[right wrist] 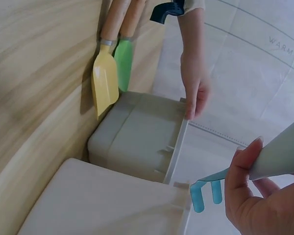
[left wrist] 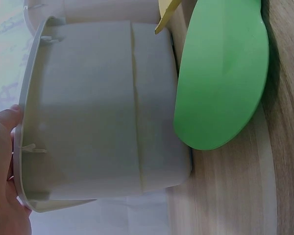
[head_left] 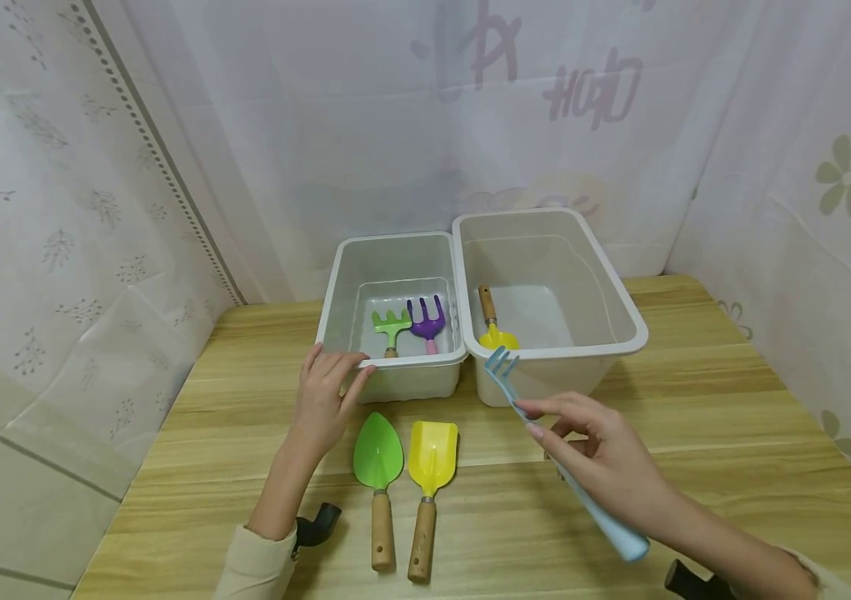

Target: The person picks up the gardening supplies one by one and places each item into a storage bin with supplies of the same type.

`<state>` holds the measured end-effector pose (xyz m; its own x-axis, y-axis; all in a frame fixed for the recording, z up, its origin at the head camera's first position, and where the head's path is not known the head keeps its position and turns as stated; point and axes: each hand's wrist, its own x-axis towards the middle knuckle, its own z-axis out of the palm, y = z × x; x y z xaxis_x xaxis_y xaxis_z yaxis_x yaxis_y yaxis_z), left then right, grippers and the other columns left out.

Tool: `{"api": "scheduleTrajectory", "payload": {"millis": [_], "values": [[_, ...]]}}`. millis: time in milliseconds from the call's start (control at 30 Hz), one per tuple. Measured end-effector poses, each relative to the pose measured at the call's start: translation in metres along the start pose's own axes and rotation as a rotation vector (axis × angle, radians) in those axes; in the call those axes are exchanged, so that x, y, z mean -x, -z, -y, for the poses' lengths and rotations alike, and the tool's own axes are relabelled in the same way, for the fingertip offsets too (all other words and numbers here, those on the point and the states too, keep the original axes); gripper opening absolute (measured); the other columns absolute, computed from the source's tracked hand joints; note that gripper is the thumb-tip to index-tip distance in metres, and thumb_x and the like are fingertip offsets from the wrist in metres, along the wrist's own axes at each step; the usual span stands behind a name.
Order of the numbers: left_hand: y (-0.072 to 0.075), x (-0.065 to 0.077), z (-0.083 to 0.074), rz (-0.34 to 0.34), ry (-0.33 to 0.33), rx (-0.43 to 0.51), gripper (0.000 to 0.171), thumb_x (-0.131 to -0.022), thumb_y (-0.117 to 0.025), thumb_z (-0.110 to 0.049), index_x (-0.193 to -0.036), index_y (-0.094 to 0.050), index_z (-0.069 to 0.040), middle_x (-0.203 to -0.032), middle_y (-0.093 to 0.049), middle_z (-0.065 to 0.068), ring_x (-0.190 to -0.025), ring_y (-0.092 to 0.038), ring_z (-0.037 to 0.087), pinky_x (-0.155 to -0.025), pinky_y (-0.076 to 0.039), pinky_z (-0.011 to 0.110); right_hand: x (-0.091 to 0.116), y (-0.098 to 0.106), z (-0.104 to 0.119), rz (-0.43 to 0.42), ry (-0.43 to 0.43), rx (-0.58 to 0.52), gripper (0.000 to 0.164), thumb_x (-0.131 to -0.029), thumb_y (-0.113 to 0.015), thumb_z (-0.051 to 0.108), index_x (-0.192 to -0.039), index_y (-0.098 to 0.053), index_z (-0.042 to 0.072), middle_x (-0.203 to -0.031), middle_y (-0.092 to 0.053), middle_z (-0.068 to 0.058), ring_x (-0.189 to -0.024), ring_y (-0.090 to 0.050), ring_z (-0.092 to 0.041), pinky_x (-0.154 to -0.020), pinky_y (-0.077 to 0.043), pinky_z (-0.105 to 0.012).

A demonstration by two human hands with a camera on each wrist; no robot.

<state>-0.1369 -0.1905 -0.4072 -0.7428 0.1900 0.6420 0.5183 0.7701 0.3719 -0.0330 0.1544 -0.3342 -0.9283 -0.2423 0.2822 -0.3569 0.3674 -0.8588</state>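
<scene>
My right hand [head_left: 605,450] pinches a light blue hand rake [head_left: 605,521] between thumb and fingers. Its bent prongs are raised beside the front rim of the larger right bin [head_left: 545,354]. In the right wrist view, the blue prongs [right wrist: 198,197] hang over that bin's rim. My left hand [head_left: 323,396] grips the front rim of the smaller left bin [head_left: 387,383], with fingertips over the edge. Inside the left bin lie a green hand rake [head_left: 392,322] and a purple hand fork [head_left: 428,320]. A yellow trowel [head_left: 496,337] with a wooden handle leans inside the right bin.
A green trowel [head_left: 378,450] and a yellow square-bladed shovel [head_left: 433,458] lie side by side on the wooden table [head_left: 230,433], in front of the left bin. Both have wooden handles. Patterned curtains [head_left: 305,125] hang behind the bins and at both sides.
</scene>
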Motion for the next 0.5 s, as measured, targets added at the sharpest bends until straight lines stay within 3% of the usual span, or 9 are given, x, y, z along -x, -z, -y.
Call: {"api": "scheduleTrajectory", "payload": {"millis": [500], "values": [[0.000, 0.000, 0.000, -0.001, 0.001, 0.008, 0.017, -0.098, -0.075, -0.014, -0.108, -0.074, 0.000, -0.104, -0.078, 0.017, -0.105, -0.069, 0.039, -0.123, -0.032, 0.067, -0.015, 0.004, 0.011, -0.010, 0.050, 0.023, 0.027, -0.101, -0.069, 0.004, -0.127, -0.076, 0.007, -0.117, -0.076, -0.012, -0.084, -0.069, 0.000, -0.062, -0.062, -0.026]]}}
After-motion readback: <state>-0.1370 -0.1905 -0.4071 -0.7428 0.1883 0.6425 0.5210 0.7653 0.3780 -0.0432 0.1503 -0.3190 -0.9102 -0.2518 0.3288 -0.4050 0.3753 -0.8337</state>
